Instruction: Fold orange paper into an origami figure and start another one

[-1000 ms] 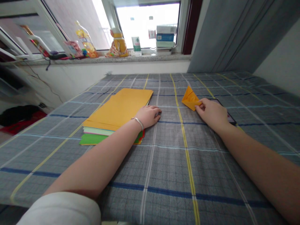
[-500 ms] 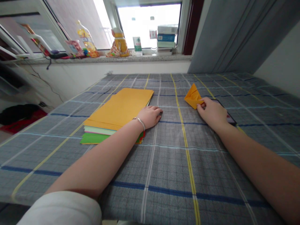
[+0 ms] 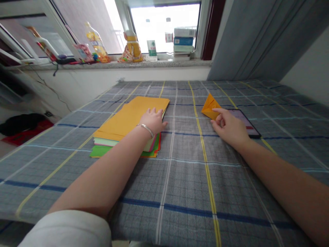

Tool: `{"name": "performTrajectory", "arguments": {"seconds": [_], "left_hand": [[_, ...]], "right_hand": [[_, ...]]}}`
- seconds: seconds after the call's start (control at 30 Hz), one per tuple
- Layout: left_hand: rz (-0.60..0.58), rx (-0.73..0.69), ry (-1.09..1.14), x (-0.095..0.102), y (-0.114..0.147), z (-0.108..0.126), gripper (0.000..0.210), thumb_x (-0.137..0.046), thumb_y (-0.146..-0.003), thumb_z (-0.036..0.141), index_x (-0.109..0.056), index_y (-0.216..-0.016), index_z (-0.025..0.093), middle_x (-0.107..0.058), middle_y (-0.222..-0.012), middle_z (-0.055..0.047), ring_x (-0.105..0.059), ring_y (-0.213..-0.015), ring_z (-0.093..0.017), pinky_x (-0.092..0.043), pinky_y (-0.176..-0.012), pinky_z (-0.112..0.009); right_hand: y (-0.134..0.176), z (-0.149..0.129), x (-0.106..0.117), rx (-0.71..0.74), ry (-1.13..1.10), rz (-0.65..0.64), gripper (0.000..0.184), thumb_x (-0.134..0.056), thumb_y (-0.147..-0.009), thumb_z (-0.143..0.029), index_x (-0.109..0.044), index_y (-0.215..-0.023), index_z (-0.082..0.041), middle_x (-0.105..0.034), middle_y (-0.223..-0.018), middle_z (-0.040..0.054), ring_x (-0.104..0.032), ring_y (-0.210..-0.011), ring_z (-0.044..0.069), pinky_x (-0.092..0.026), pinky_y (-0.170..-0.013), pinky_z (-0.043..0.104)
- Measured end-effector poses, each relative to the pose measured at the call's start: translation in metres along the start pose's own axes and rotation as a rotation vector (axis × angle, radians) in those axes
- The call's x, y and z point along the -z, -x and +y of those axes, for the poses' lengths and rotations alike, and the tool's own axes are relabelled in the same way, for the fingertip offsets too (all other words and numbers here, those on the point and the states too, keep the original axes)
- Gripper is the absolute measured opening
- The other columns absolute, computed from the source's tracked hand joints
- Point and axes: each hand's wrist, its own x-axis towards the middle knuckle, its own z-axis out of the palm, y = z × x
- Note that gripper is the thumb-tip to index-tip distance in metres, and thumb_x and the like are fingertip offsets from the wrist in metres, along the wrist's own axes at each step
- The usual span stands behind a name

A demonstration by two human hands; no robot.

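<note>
An orange folded-paper piece [image 3: 209, 104] with a pointed top stands on the checked cloth, right of the middle. Beside it is my right hand [image 3: 231, 128]; the index fingertip overlaps its lower right side, while the thumb sits lower and apart. That hand's other fingers are curled. My left hand [image 3: 152, 121], with a silver bracelet at its wrist, is over the right side of a stack of coloured paper [image 3: 133, 109], fingers spread. Orange sheets lie on top, with white, pink, green and red edges below. Whether the left palm touches the stack, I cannot tell.
A phone or tablet [image 3: 246, 121] with a lit screen lies partly behind my right hand. The grey checked cloth [image 3: 187, 185] covers the table. Along the windowsill [image 3: 159, 64] stand a yellow bottle [image 3: 96, 44], an orange-yellow jug [image 3: 133, 48] and stacked boxes [image 3: 183, 41].
My left hand has moved left from the cloth beside the stack to over it, spreading its fingers. My right hand's pinch on the folded paper has opened, and more of the screen shows.
</note>
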Motion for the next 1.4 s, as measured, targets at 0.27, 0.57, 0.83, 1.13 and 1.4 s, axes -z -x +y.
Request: {"name": "performTrajectory", "arguments": {"seconds": [0.27, 0.57, 0.83, 1.13, 1.4], "left_hand": [[-0.349, 0.137, 0.019, 0.01, -0.007, -0.037, 0.086, -0.045, -0.083, 0.075, -0.038, -0.149, 0.021, -0.044, -0.149, -0.022, -0.05, -0.132, -0.039, -0.045, -0.102, -0.047], [-0.35, 0.055, -0.06, 0.013, -0.007, -0.026, 0.054, -0.044, -0.092, 0.054, -0.057, -0.133, 0.021, -0.067, -0.123, -0.017, -0.065, -0.109, -0.033, -0.052, -0.088, -0.043], [-0.236, 0.144, -0.054, 0.012, -0.011, -0.032, 0.059, -0.049, -0.082, 0.069, -0.071, -0.112, 0.022, -0.073, -0.112, -0.012, -0.067, -0.104, -0.031, -0.053, -0.083, -0.036], [-0.124, 0.168, 0.003, 0.013, -0.011, -0.031, 0.038, -0.044, -0.09, 0.035, -0.076, -0.097, 0.015, -0.074, -0.101, -0.016, -0.069, -0.097, -0.031, -0.053, -0.079, -0.035], [-0.312, 0.214, 0.164, 0.013, -0.016, -0.038, 0.025, -0.057, -0.08, 0.031, -0.076, -0.085, 0.016, -0.073, -0.078, -0.011, -0.068, -0.071, -0.023, -0.052, -0.07, -0.031]], "right_hand": [[0.007, -0.007, -0.008, 0.283, 0.045, -0.222, 0.04, -0.053, -0.089, -0.03, -0.061, -0.128, -0.024, -0.074, -0.09, 0.0, -0.067, -0.073, 0.018, -0.045, -0.061, 0.029], [0.008, -0.004, -0.006, 0.335, 0.072, -0.163, 0.034, -0.046, -0.092, -0.027, -0.071, -0.115, -0.023, -0.077, -0.104, 0.0038, -0.072, -0.086, 0.021, -0.05, -0.068, 0.032], [0.008, -0.004, -0.006, 0.327, 0.086, -0.187, 0.032, -0.047, -0.092, -0.028, -0.072, -0.112, -0.024, -0.077, -0.103, 0.0033, -0.072, -0.088, 0.021, -0.051, -0.07, 0.032], [0.008, -0.002, -0.007, 0.343, 0.067, -0.204, 0.031, -0.048, -0.092, -0.027, -0.072, -0.112, -0.023, -0.077, -0.102, 0.0043, -0.072, -0.089, 0.022, -0.052, -0.072, 0.032], [0.007, -0.002, -0.006, 0.36, 0.07, -0.212, 0.031, -0.048, -0.092, -0.026, -0.072, -0.111, -0.023, -0.077, -0.104, 0.0043, -0.072, -0.092, 0.022, -0.053, -0.074, 0.033]]}}
